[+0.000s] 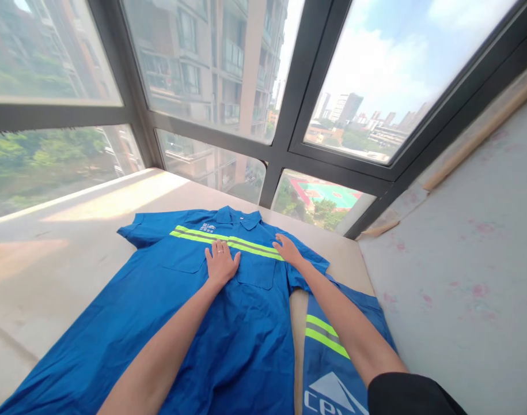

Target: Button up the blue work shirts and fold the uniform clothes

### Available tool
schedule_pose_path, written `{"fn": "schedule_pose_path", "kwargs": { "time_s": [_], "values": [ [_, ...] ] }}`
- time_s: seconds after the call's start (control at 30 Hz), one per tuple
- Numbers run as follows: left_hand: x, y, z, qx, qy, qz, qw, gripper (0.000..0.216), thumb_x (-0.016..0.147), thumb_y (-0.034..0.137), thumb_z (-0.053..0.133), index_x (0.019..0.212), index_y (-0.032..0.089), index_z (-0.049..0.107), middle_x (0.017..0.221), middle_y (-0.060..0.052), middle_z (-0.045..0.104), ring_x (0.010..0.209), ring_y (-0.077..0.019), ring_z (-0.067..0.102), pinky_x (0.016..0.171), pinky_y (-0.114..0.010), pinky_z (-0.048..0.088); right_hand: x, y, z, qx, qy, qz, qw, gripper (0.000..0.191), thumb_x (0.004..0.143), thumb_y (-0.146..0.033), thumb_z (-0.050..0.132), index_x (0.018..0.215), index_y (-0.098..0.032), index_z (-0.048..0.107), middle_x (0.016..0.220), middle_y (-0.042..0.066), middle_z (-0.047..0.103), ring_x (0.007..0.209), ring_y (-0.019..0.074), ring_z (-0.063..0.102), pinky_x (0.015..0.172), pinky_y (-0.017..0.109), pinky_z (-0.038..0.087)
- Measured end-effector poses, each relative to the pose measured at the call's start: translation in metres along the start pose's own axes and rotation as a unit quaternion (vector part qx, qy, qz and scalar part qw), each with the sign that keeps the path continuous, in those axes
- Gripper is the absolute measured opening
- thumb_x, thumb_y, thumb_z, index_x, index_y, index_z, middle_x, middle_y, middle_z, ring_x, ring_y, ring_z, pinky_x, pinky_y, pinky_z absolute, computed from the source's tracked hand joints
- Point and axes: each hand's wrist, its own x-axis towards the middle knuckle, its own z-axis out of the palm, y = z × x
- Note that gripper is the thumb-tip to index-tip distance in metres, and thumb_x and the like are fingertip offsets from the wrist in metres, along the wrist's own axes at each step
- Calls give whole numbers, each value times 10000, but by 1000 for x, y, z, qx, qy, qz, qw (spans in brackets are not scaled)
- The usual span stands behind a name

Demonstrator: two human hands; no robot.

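Observation:
A blue short-sleeved work shirt (254,311) lies spread front side up, its collar toward the windows. A yellow-green and grey reflective band crosses its chest, with a white logo above the band on the left. My left hand (221,265) rests flat on the middle of the chest, fingers spread, a ring on one finger. Over the right end of the band is my right hand (288,249), fingers apart and slightly bent, touching or just above the cloth near the sleeve. Neither hand grips anything.
Another blue garment (332,357) with yellow-green bands and white lettering lies at the right, partly under my right forearm. Both are on a pale ledge (86,230). Dark-framed windows (280,132) stand behind, and a flower-patterned wall (462,276) bounds the right side.

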Motion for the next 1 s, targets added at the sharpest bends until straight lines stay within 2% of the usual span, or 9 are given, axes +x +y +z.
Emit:
{"fn": "schedule_pose_path", "kwargs": {
  "time_s": [0.1,0.2,0.33,0.5,0.63,0.77,0.87,1.0],
  "values": [
    [0,0,2,0,13,-1,1000,716,955,506,344,1447,-7,426,1522,-263,375,1436,-388,304,1160,-574,175,9,18,-12,-28,24,64,997,471,962,-188,438,1429,-135,458,1416,149,542,1324,221,489,1107,342,354],
    [0,0,5,-6,24,0,1000,708,947,497,365,1438,-7,441,1511,-270,389,1430,-392,314,1160,-574,172,14,30,-14,-51,23,110,992,398,933,-202,522,1324,-154,571,1320,162,600,1260,262,533,1036,348,407],
    [-1,-1,6,-17,33,4,999,693,941,482,376,1426,-7,462,1498,-269,410,1425,-394,324,1162,-569,172,20,34,-14,-71,15,133,988,289,946,-277,534,1196,-202,659,1225,135,652,1175,254,582,938,317,448],
    [-1,-2,6,-14,39,9,999,701,943,480,371,1429,-19,454,1496,-269,413,1418,-397,330,1160,-575,175,30,36,-24,-86,-4,143,986,237,935,-252,502,1023,-240,722,1143,72,710,1101,225,629,871,289,465],
    [-2,-2,3,-6,32,12,999,702,944,485,366,1432,-13,452,1498,-261,414,1420,-393,329,1157,-574,187,35,42,-29,-94,-11,167,981,296,932,-251,456,1054,-224,724,1180,109,701,1102,252,637,858,324,483],
    [-3,0,-1,-6,25,6,1000,686,943,479,364,1433,9,461,1507,-248,409,1426,-381,326,1167,-560,182,45,45,-32,-87,-32,183,979,306,893,-238,487,1078,-185,726,1115,139,723,1027,260,670,814,325,503],
    [-4,0,-2,-12,22,3,1000,695,938,474,374,1437,-4,449,1508,-257,401,1429,-391,318,1168,-568,176,57,42,-36,-83,-35,169,982,293,892,-273,513,1068,-174,726,1091,126,733,1018,251,670,809,298,497],
    [-4,1,-1,-2,23,5,1000,698,942,471,365,1445,-7,437,1513,-255,394,1429,-391,317,1169,-571,173,76,30,-36,-86,-10,129,988,331,952,-299,432,1108,-189,702,1171,98,707,1095,227,631,868,276,470]
  ]
}}
